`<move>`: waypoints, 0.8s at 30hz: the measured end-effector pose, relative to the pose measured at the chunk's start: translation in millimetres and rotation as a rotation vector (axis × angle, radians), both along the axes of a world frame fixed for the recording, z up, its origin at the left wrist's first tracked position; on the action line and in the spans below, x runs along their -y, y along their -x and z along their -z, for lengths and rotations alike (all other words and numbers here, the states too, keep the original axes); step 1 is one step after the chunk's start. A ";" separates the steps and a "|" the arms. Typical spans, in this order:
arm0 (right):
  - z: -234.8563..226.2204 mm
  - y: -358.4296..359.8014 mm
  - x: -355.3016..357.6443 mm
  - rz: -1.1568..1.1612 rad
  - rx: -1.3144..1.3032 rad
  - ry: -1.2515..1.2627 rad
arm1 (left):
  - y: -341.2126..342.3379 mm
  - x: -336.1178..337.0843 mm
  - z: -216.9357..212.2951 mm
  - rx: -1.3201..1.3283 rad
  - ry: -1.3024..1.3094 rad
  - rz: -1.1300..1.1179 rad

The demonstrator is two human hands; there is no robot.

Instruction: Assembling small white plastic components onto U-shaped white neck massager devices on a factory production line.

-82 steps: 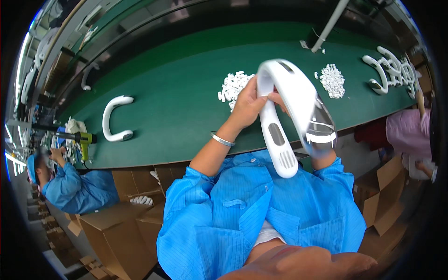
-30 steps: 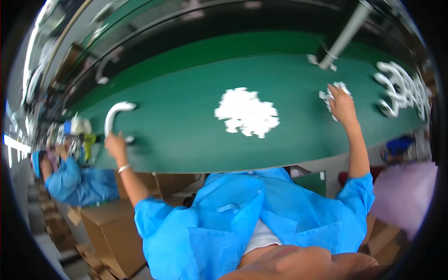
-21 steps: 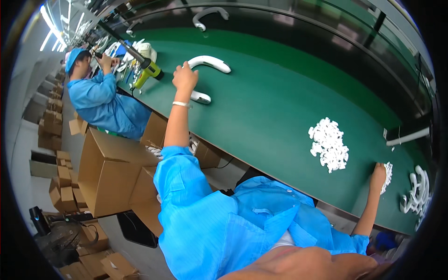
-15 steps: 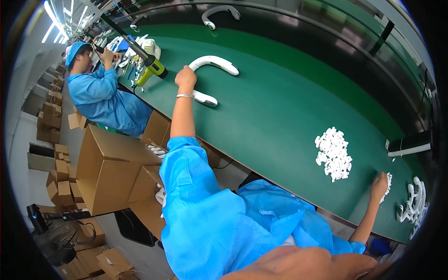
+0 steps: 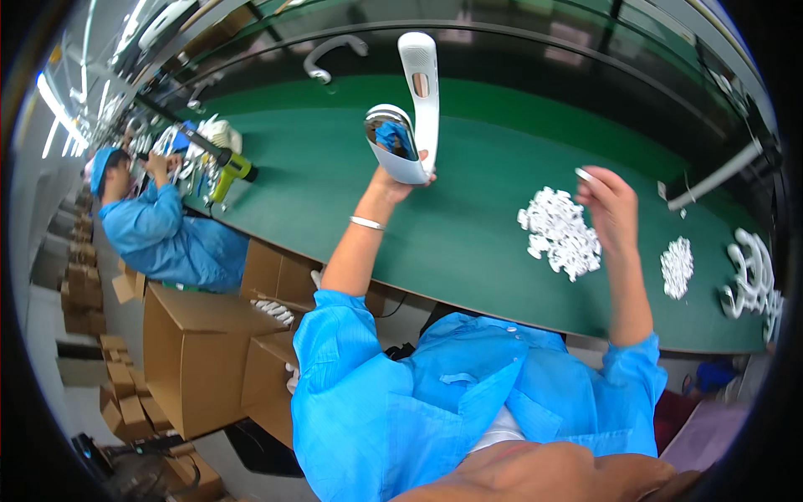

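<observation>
My left hand [image 5: 400, 183] is closed around the bend of a white, U-shaped neck fan [image 5: 427, 117], raised above the green bench. One arm of the fan points up, showing fine perforations and an oval opening; the other ends in a shiny dark, mirror-like face. Pinched in the fingertips of my right hand [image 5: 609, 201] is a small white plastic part [image 5: 583, 174], its exact kind too small to make out. That hand hovers by the right edge of a large heap of small white plastic parts [image 5: 556, 230].
A smaller white heap [image 5: 677, 268] and several white curved pieces [image 5: 750, 272] lie on the bench [image 5: 468, 243] at right. A yellow-green heat gun [image 5: 230, 174] is at left, near a co-worker in blue [image 5: 159, 226]. Below stands an open cardboard box [image 5: 196, 360].
My left hand has lifted the neck fan off the bench and turned it upright. My right hand has moved left from the small heap to the large one, bringing a small white part.
</observation>
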State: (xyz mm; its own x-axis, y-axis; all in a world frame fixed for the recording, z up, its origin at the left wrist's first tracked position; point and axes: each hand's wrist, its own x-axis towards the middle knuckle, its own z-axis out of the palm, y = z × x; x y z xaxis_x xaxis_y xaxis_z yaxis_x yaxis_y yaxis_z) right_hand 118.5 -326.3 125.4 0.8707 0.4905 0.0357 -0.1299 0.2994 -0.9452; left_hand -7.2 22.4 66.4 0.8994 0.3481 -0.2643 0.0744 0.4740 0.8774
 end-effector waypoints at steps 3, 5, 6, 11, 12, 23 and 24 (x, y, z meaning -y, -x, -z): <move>-9.1 2.8 -20.3 -0.079 -0.123 -0.025 | -29.1 59.0 -12.6 0.039 0.008 0.188; -7.6 -0.7 -21.2 -0.134 -0.262 -0.072 | -40.8 91.1 -19.1 0.092 0.040 0.273; -5.5 -2.7 -20.8 -0.148 -0.285 -0.091 | -43.9 106.6 -22.9 0.093 0.047 0.289; 9.0 -12.0 -2.7 -0.172 -0.387 -0.184 | -64.6 155.2 -29.6 -0.023 0.118 0.358; 12.1 -13.4 1.5 -0.181 -0.405 -0.212 | -68.6 159.8 -27.9 -0.037 0.170 0.347; 23.3 -7.8 25.7 -0.136 -0.313 -0.201 | -66.6 194.5 -5.3 0.171 0.301 0.472; 24.0 -6.3 26.5 -0.115 -0.264 -0.162 | -62.2 202.4 -12.3 0.189 0.215 0.418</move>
State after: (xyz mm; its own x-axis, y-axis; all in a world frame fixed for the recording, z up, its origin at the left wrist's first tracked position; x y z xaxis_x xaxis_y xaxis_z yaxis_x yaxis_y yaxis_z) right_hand 124.7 -352.8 101.4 0.7998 0.5923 -0.0979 -0.4054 0.4125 -0.8158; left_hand 55.0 -180.0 78.7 0.9893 -0.0961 -0.1094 0.1454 0.6089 0.7798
